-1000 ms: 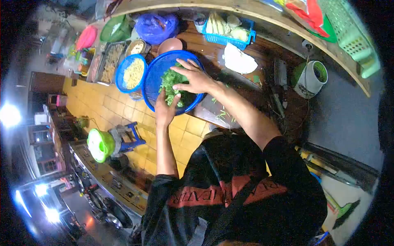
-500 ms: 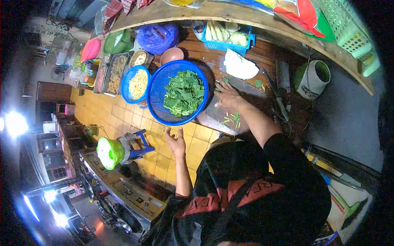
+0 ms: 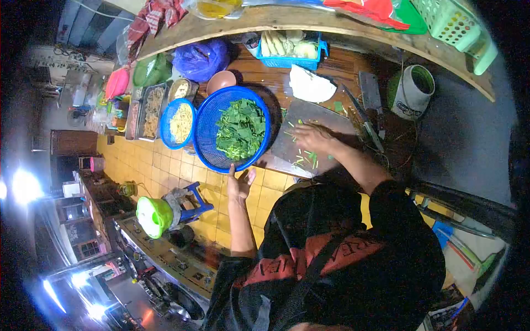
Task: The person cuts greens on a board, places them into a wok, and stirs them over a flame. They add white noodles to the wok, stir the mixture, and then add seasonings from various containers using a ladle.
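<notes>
A blue colander (image 3: 201,129) holds chopped leafy greens (image 3: 241,129) and stands at the near edge of the wooden table. My left hand (image 3: 240,185) is at the colander's near rim, fingers apart, one fingertip at or against the rim. My right hand (image 3: 312,138) lies palm down over the grey cutting board (image 3: 301,110), its fingers spread and slightly blurred. Small cut green stems (image 3: 306,160) are scattered on the board around that hand. Whether anything is under the right palm is hidden.
A knife (image 3: 367,124) and a cleaver (image 3: 372,96) lie right of the board. Behind it are a white block-like item (image 3: 311,84) and a blue basket of vegetables (image 3: 287,58). A smaller blue basket of noodles (image 3: 168,124) stands left. A wooden shelf (image 3: 265,30) overhangs the back.
My right hand has moved from the board's far left part nearer to me. My left hand has risen to the colander's rim. The view has shifted slightly.
</notes>
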`<state>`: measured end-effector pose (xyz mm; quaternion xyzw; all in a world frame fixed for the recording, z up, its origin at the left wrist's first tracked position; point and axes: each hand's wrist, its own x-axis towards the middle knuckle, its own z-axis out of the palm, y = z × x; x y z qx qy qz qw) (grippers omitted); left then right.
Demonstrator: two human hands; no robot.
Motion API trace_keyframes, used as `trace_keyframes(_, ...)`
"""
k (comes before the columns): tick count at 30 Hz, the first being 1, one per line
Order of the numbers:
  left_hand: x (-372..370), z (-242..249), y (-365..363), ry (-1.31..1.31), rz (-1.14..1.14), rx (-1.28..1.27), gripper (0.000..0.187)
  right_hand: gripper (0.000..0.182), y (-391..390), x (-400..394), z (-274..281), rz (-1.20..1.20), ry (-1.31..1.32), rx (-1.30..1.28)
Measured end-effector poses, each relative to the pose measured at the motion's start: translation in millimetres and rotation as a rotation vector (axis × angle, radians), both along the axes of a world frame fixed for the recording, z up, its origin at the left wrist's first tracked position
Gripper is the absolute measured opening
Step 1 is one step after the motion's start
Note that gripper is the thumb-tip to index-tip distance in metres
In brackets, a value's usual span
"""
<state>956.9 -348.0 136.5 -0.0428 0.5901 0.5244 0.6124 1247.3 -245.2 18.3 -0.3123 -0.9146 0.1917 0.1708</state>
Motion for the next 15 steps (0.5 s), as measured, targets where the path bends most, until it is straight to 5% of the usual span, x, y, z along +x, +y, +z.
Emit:
trace_keyframes(1,-1.9,-2.0,4.3,-0.213,-0.001,0.036,0.048,0.040,-15.3,8.5,12.8,-0.002,0.000,0.004)
trace_keyframes(5,-11.7,-32.0,17.7,-0.103,-0.074,0.134,0.042,0.065,-60.8,24.9,63.4,-0.072,-0.187,-0.076)
trace_keyframes(10,-21.1,-39.1,23.3,-0.087,-0.134,0.202,0.032,0.049,-70.0,7.7,63.1,-0.249,-0.193,-0.030)
trace_keyframes(15,-17.6,-20.2,-6.4,0.036,-0.040,0.217,0.032,0.045,-55.8,-7.9,48.9,-0.133,-0.191,-0.009)
